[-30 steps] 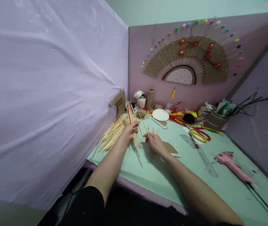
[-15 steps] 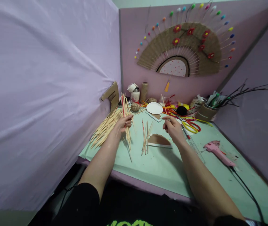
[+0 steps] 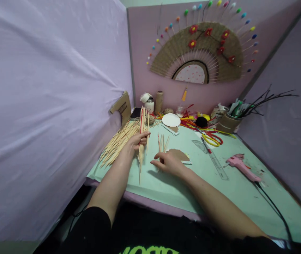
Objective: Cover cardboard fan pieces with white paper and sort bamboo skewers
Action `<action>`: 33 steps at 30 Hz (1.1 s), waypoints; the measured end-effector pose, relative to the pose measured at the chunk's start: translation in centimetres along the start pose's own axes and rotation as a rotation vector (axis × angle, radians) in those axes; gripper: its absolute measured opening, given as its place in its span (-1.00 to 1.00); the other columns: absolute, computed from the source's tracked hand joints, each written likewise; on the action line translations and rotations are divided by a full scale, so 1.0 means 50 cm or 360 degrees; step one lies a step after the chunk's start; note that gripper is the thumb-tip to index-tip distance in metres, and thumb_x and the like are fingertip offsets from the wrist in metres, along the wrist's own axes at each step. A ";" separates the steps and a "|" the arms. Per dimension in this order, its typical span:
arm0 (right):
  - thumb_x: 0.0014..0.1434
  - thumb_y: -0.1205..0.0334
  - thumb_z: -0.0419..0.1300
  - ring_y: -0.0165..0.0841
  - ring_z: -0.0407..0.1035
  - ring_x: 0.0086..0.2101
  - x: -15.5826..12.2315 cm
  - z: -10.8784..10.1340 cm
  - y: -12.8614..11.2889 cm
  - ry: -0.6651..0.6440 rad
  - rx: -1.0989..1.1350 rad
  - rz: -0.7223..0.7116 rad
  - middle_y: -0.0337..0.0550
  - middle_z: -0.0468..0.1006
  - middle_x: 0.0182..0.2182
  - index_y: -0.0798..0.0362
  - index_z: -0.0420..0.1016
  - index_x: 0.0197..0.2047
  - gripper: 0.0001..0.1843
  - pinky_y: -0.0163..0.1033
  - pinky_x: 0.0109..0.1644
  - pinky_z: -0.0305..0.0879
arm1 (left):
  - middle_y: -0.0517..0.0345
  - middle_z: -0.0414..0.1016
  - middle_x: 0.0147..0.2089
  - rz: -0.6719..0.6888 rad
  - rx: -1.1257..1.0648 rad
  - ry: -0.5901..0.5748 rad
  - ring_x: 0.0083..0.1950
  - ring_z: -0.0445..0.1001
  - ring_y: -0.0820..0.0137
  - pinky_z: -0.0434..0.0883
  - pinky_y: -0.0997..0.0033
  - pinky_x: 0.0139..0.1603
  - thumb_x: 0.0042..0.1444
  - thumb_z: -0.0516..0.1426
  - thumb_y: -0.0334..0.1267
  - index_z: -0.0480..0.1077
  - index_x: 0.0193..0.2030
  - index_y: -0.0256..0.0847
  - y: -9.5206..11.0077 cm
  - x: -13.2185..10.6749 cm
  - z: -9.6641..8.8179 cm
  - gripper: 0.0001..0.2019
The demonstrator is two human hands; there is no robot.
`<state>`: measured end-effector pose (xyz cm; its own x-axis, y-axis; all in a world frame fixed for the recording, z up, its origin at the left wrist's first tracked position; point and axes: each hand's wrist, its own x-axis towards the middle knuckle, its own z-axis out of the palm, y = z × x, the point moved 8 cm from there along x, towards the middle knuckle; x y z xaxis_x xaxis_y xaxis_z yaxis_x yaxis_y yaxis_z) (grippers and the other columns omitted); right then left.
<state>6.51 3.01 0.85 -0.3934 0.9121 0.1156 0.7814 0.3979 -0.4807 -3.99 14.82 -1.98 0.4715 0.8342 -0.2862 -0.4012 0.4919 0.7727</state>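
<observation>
The mint tabletop [image 3: 219, 190] carries a loose pile of skewers [image 3: 115, 143] at 10 o'clock, lying from 7 toward 1. The left hand [image 3: 136, 140] is closed round a bundle of sticks [image 3: 140, 160], its long axis running 12 to 6, with the lower tips at the tabletop. A cardboard half-disc [image 3: 179, 154] lies at 1 o'clock of the right hand [image 3: 168, 164]. This hand rests open, palm down, on the near ends of a few loose sticks [image 3: 162, 141] pointing to 12.

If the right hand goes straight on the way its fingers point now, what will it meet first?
The right hand would likely meet the stick bundle held by the left hand; depth unclear.
</observation>
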 end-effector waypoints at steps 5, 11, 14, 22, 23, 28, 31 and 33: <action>0.20 -0.10 0.14 -0.38 0.38 -0.48 0.001 0.011 0.002 -0.0037 0.0018 -0.0045 -0.15 0.57 -0.51 0.06 0.60 -0.18 -0.59 -0.31 -0.39 0.07 | 0.43 0.14 -0.64 -0.0007 0.0026 -0.0008 -0.75 -0.04 0.79 -0.12 0.77 -0.77 0.00 0.29 -0.43 0.27 -0.44 -0.34 0.001 -0.004 0.006 -0.78; 0.19 -0.10 0.13 -0.42 0.30 -0.52 0.004 -0.006 0.021 0.0161 0.0304 -0.0027 -0.22 0.49 -0.56 0.06 0.57 -0.21 -0.60 -0.31 -0.39 0.09 | 0.48 0.04 -0.69 -0.0081 0.0100 -0.0032 -0.76 -0.07 0.76 -0.11 0.76 -0.77 -0.02 0.30 -0.42 0.27 -0.46 -0.32 -0.012 -0.009 0.011 -0.76; 0.20 -0.07 0.09 -0.41 0.30 -0.49 0.010 -0.034 0.062 0.0504 0.0689 0.0124 -0.23 0.46 -0.53 0.07 0.51 -0.36 -0.62 -0.32 -0.37 0.17 | 0.48 0.03 -0.69 -0.0148 0.0215 -0.0109 -0.75 -0.07 0.76 -0.10 0.74 -0.76 -0.05 0.32 -0.40 0.28 -0.46 -0.31 -0.029 -0.013 0.024 -0.75; -0.06 -0.20 0.28 -0.50 0.20 -0.58 0.083 -0.056 0.158 0.0662 0.1594 0.0576 -0.28 0.39 -0.54 0.07 0.40 -0.39 -0.53 -0.37 -0.56 0.13 | 0.43 0.16 -0.64 -0.0256 0.0514 -0.0339 -0.72 -0.07 0.78 -0.15 0.69 -0.71 -0.27 0.42 -0.30 0.29 -0.45 -0.31 -0.074 -0.022 0.071 -0.62; -0.10 -0.19 0.31 -0.51 0.21 -0.57 0.096 -0.061 0.160 0.0661 0.1657 0.0591 -0.27 0.40 -0.52 0.08 0.39 -0.41 -0.53 -0.39 -0.56 0.13 | 0.44 0.14 -0.64 -0.0251 0.0526 -0.0340 -0.72 -0.07 0.77 -0.15 0.68 -0.71 -0.29 0.43 -0.29 0.27 -0.45 -0.30 -0.075 -0.022 0.072 -0.60; -0.21 -0.07 0.41 -0.57 0.14 -0.61 0.142 -0.066 0.158 0.0626 0.1894 0.0564 -0.31 0.33 -0.65 0.10 0.34 -0.56 -0.54 -0.43 -0.57 0.10 | 0.47 0.11 -0.66 -0.0259 0.0573 -0.0317 -0.71 -0.06 0.76 -0.19 0.66 -0.67 -0.30 0.43 -0.27 0.25 -0.44 -0.27 -0.075 -0.024 0.070 -0.57; -0.22 -0.05 0.42 -0.56 0.16 -0.62 0.143 -0.061 0.162 0.0642 0.1946 0.0577 -0.32 0.32 -0.68 0.11 0.37 -0.56 -0.57 -0.43 -0.57 0.12 | 0.48 0.09 -0.67 -0.0268 0.0587 -0.0302 -0.70 -0.07 0.75 -0.20 0.65 -0.66 -0.35 0.45 -0.24 0.24 -0.44 -0.27 -0.073 -0.026 0.070 -0.53; -0.21 -0.02 0.42 -0.57 0.17 -0.63 0.139 -0.059 0.166 0.0657 0.1951 0.0595 -0.32 0.32 -0.69 0.13 0.40 -0.56 -0.59 -0.44 -0.58 0.12 | 0.48 0.09 -0.67 -0.0263 0.0585 -0.0307 -0.70 -0.07 0.75 -0.20 0.64 -0.66 -0.39 0.46 -0.21 0.25 -0.44 -0.28 -0.073 -0.026 0.072 -0.51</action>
<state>11.69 12.92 0.25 0.0898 0.9949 -0.0453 -0.2100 -0.0256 -0.9774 -0.33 11.06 -2.37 0.6578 0.6726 -0.3390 -0.0186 0.4645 0.8854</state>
